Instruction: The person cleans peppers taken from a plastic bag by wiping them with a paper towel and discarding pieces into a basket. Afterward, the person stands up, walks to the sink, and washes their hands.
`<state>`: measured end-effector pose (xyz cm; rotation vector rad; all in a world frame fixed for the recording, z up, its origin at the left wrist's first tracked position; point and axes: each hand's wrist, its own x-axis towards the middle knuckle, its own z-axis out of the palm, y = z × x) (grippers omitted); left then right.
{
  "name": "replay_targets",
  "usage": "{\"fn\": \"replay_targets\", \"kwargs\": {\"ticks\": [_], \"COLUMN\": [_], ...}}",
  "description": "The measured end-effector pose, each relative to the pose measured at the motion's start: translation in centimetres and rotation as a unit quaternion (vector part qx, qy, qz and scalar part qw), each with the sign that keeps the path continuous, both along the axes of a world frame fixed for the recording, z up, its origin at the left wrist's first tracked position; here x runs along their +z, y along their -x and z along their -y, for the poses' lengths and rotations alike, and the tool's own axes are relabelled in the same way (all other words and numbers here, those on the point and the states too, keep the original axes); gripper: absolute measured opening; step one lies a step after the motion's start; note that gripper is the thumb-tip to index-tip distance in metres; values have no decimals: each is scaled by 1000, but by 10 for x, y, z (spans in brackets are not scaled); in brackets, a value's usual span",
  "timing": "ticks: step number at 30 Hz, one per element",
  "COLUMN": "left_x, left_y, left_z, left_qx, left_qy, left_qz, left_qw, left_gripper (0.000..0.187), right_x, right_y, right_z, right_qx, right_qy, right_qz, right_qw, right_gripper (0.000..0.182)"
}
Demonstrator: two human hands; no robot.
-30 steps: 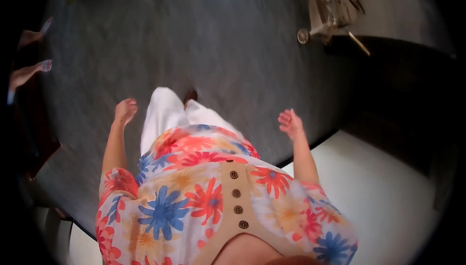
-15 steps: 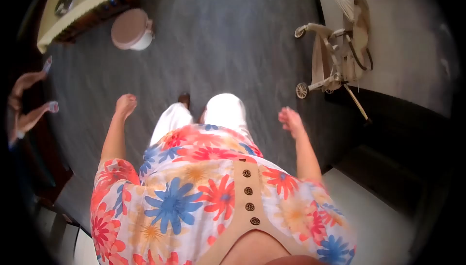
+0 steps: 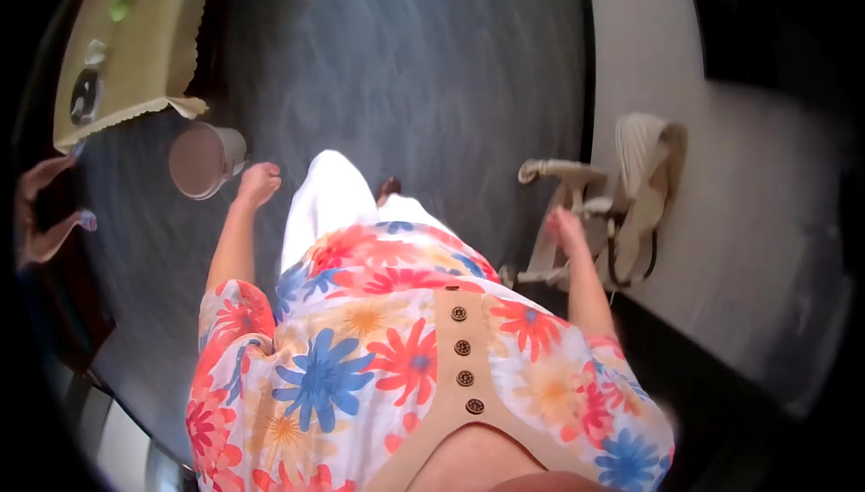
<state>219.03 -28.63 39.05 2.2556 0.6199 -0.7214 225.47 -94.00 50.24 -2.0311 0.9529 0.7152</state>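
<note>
My left hand [image 3: 259, 184] hangs in front of me with its fingers curled loosely closed, and nothing shows in it. Just left of it stands a white bin with a pinkish-brown lid [image 3: 198, 161], apart from the hand as far as I can tell. My right hand [image 3: 565, 229] is also curled and slightly blurred. It appears in front of a beige stroller [image 3: 644, 154] with a folded-back canopy; I see no grip on the frame. Below my flowered shirt [image 3: 369, 357] are white trousers [image 3: 329, 187], with one dark shoe [image 3: 388, 187] partly visible.
A table with a yellowish scalloped cloth [image 3: 153, 37] stands at upper left, with several items on it. Another person's bare legs [image 3: 52, 238] extend in from the left edge. Dark grey floor [image 3: 405, 59] runs ahead, bordered by a pale surface [image 3: 635, 50] on the right.
I have walked forward: the table, bin and stroller sit lower in view. My left hand has swung forward and inward beside the bin, and my right hand now overlaps the stroller.
</note>
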Motion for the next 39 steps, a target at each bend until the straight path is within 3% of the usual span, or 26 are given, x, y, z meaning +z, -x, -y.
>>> {"fn": "replay_targets", "kwargs": {"ticks": [4, 6, 8, 13, 14, 16, 17, 18, 19, 22, 23, 24, 26, 27, 29, 33, 35, 37, 39], "left_x": [-9, -5, -10, 9, 4, -3, -8, -13, 5, 2, -29, -21, -4, 7, 27, 3, 20, 0, 10], "left_y": [-85, -141, -206, -418, -462, -544, -585, -627, -669, -742, -765, -790, -829, -845, -877, -961, -1012, -1100, -1163], "left_z": [-20, -37, -55, -58, -63, -59, -58, -56, -46, -33, -39, -42, -52, -53, -64, -114, -137, -184, -195], "left_qx": [88, 170, 254, 175, 161, 148, 144, 137, 124, 125, 156, 135, 146, 159, 183, 296, 334, 291, 229], "left_qy": [9, 22, 57, 51, 60, 68, 68, 68, 73, 62, 101, 40, 12, 1, -18, 33, 53, 45, 13], "left_qz": [-79, -125, -147, -50, -37, -1, 18, 31, 38, 95, 76, 30, 7, 3, 2, -97, -163, -120, -69], "left_qw": [993, 977, 954, 982, 984, 987, 987, 988, 989, 986, 980, 990, 989, 987, 983, 950, 927, 948, 971], "left_gripper": [30, 32, 34, 33, 32, 32, 32, 32, 31, 32, 33, 33, 32, 31, 30, 28, 28, 28, 29], "right_x": [35, 51, 47, 25, 30, 14, 22, 18, 27, 65, 68, 70, 40, 38, 45, 70, 87, 79, 82], "right_y": [-259, -341, -392, -435, -442, -453, -464, -466, -487, -582, -634, -686, -829, -897, -1033, -1266, -1311, -1380, -1377], "right_z": [-92, -133, -153, -91, -86, -36, -38, -14, -5, -6, -20, -33, -16, -33, -83, -257, -314, -367, -350], "right_qx": [128, 180, 165, 123, 80, 61, -25, -39, -25, 43, 106, 167, 121, 156, 239, 319, 312, 314, 275], "right_qy": [-34, -73, -85, -41, 1, -54, 31, -18, 20, 78, 76, 78, 88, 93, 61, -41, -106, -115, -87], "right_qz": [76, 156, 138, 28, -32, -30, -63, -70, -121, -167, -120, -70, -144, -59, -15, 132, 180, 155, 135], "right_qw": [988, 969, 973, 991, 996, 996, 997, 997, 992, 982, 984, 980, 978, 982, 969, 938, 927, 930, 948], "right_gripper": [38, 34, 34, 32, 30, 30, 29, 28, 30, 34, 35, 37, 39, 41, 43, 34, 34, 34, 26]}}
